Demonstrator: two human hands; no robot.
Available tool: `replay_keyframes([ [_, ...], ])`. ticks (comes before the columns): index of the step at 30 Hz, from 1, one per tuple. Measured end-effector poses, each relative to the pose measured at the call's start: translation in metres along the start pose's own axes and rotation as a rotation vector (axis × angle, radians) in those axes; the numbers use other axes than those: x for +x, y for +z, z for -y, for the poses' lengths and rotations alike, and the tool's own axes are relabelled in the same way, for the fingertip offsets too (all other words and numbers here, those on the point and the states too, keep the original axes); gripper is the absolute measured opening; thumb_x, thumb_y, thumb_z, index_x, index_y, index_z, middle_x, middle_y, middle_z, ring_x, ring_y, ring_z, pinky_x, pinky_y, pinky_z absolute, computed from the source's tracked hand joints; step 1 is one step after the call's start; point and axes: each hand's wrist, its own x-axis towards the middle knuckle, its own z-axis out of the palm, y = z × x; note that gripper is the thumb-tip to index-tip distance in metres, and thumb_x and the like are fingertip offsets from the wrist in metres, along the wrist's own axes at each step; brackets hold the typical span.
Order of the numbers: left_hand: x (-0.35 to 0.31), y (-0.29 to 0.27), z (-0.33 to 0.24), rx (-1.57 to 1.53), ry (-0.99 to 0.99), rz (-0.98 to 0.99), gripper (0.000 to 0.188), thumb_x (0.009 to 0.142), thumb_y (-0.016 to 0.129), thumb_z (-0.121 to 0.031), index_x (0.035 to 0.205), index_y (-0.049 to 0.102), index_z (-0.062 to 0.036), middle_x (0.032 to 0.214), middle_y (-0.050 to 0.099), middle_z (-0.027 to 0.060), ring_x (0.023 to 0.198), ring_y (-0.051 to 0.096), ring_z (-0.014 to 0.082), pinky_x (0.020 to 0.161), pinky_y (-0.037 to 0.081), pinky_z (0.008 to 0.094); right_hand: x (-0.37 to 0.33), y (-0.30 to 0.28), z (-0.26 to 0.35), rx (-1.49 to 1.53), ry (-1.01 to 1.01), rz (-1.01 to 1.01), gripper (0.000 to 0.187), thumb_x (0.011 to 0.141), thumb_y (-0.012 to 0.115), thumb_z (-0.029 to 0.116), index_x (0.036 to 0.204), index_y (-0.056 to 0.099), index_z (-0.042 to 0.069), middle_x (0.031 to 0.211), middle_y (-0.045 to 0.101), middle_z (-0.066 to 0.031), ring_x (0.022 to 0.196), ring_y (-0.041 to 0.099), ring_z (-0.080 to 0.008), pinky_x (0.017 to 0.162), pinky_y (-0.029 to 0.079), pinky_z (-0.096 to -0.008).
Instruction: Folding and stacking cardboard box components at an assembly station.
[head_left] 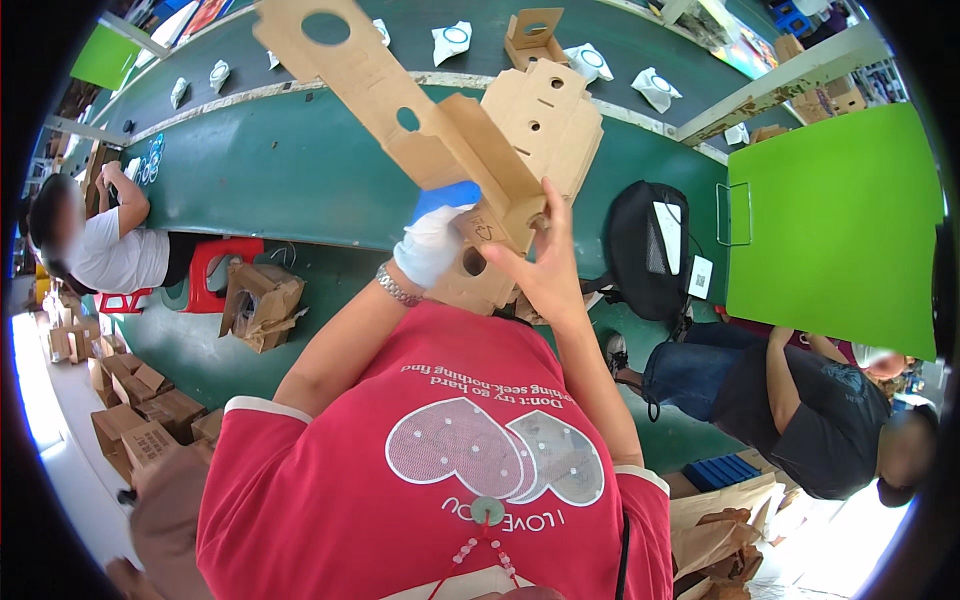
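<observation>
Up close, brown punched cardboard blank, half-folded

I see my gloved left hand and bare right hand together at centre, holding a flat brown cardboard cutout with round holes above a long green conveyor table. A red plastic stool stands left; a black mesh backpack sits right.

Bright even light, fisheye-bent edges, perhaps slight blur
</observation>
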Motion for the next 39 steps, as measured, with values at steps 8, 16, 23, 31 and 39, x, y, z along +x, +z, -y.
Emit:
replay_keyframes([
  [8, 0.001, -0.016, 0.021, -0.209, -0.09, 0.001, 0.038, 0.102, 0.053, -0.024, 0.135, 0.049, -0.0076, 0.127, 0.059, 0.0069, 0.117, 0.059, 0.0209, 0.103, 0.047, 0.0392, -0.006, -0.017, -0.017, -0.222, 0.136, 0.017, 0.093, 0.074, 0.085, 0.032, 0.143, 0.032, -0.004, 0.137, 0.043, -0.0173, 0.128, 0.045, -0.0264, 0.108, 0.037, -0.0383],
  [16, -0.002, -0.054, -0.014, 0.446, -0.384, -0.046, 0.054, 0.099, 0.058, -0.038, 0.143, 0.045, -0.0079, 0.132, 0.059, 0.0072, 0.117, 0.059, 0.018, 0.095, 0.051, 0.0348, -0.015, -0.014, -0.063, -0.08, 0.242, 0.161, 0.08, 0.089, 0.068, 0.017, 0.154, 0.024, 0.0, 0.143, 0.043, -0.0149, 0.135, 0.042, -0.024, 0.11, 0.035, -0.0349],
  [23, -0.03, -0.06, 0.001, 0.854, -0.013, -0.142, 0.064, 0.093, 0.058, -0.001, 0.152, 0.033, -0.0057, 0.14, 0.053, 0.0063, 0.116, 0.056, 0.0133, 0.098, 0.046, 0.0291, -0.022, -0.01, -0.036, -0.402, 0.424, 0.25, 0.077, 0.087, 0.072, 0.021, 0.151, 0.033, 0.001, 0.124, 0.053, -0.0145, 0.1, 0.058, -0.0213, 0.086, 0.049, -0.0338],
  [31, -0.042, -0.05, 0.018, 1.138, 0.151, 0.058, 0.041, 0.092, 0.065, -0.015, 0.132, 0.06, -0.0144, 0.126, 0.058, 0.0193, 0.117, 0.058, 0.0318, 0.09, 0.051, 0.0374, -0.02, -0.016, -0.073, -0.515, 0.027, 0.066, 0.033, 0.091, 0.062, 0.007, 0.123, 0.067, 0.011, 0.102, 0.05, -0.0095, 0.098, 0.052, -0.022, 0.088, 0.045, -0.0302],
  [39, -0.022, -0.063, 0.033, 1.567, 0.67, 0.147, 0.023, 0.09, 0.07, -0.018, 0.112, 0.068, -0.0114, 0.123, 0.06, 0.0148, 0.113, 0.059, 0.0271, 0.094, 0.05, 0.0359, -0.003, -0.004, -0.086, -0.512, -0.171, -0.026, 0.01, 0.09, 0.066, 0.006, 0.097, 0.061, 0.001, 0.129, 0.046, -0.0162, 0.106, 0.051, -0.0243, 0.095, 0.043, -0.034],
])
